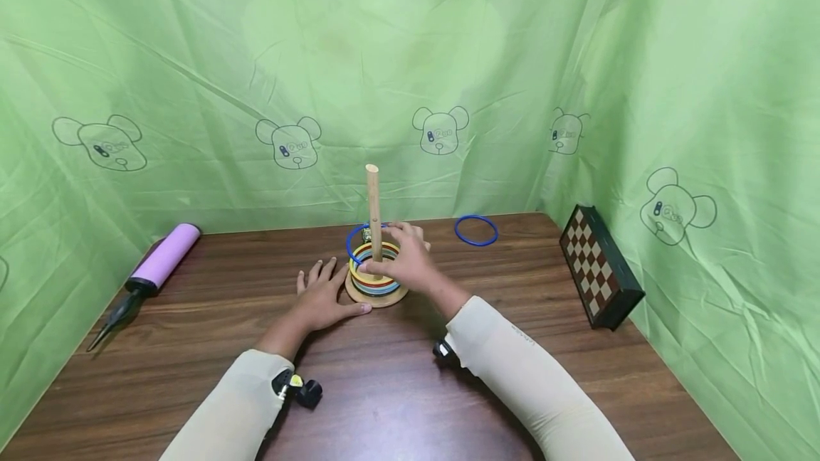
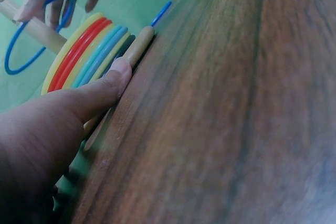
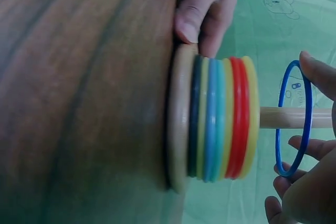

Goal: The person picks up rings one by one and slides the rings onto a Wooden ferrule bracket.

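A wooden peg (image 1: 374, 208) stands upright on a round wooden base (image 3: 180, 124). Around its foot lies a stack of coloured rings (image 3: 239, 119): yellow on top, red below, then more yellow, teal, blue and a dark one at the bottom. My right hand (image 1: 413, 262) holds a blue ring (image 3: 308, 109) between thumb and fingers. That ring encircles the peg, apart from the stack and tilted in the left wrist view. Beside the base, my left hand (image 1: 323, 301) lies low with its fingers spread, the thumb (image 2: 118, 72) against the base's rim.
Another blue ring (image 1: 476, 245) lies on the wooden table (image 1: 384, 390), right of the peg near the back edge. A purple hand pump (image 1: 168, 256) rests at the far left. On the right, a checkered board case (image 1: 596, 269) stands on edge. Green cloth (image 1: 359, 77) hangs behind and at the sides.
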`<state>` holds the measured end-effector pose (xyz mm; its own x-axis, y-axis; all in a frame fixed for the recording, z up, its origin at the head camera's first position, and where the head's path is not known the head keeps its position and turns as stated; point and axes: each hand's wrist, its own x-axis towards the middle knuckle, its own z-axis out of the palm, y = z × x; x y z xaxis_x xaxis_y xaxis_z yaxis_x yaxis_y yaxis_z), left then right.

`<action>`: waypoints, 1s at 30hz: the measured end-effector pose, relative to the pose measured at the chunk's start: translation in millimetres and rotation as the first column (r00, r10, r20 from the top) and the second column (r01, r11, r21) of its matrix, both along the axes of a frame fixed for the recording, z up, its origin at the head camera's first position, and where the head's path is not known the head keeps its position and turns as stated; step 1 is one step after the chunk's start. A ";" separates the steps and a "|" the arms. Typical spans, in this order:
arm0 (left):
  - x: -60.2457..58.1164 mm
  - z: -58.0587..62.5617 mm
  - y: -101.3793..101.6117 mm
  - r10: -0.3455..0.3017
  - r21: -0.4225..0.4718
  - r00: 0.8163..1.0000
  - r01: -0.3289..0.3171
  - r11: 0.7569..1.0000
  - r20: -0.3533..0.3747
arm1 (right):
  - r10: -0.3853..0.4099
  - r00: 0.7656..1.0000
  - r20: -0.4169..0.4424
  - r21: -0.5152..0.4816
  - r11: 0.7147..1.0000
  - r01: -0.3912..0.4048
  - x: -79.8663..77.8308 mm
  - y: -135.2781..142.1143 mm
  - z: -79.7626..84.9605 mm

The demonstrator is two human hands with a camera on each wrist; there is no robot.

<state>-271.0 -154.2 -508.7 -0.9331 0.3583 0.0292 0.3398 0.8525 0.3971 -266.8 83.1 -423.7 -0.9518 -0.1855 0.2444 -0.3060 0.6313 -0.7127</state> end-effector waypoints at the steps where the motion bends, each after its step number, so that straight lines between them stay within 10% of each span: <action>1: 0.1 0.5 -0.1 0.000 -0.005 1.000 0.000 1.000 -0.007 | 0.000 1.000 0.000 0.012 1.000 0.000 -0.1 -0.3 -1.8; 30: 1.9 4.0 -0.4 0.003 -0.020 1.000 -0.003 1.000 -0.004 | 0.021 0.996 0.081 0.092 0.995 -0.029 0.9 0.7 -19.6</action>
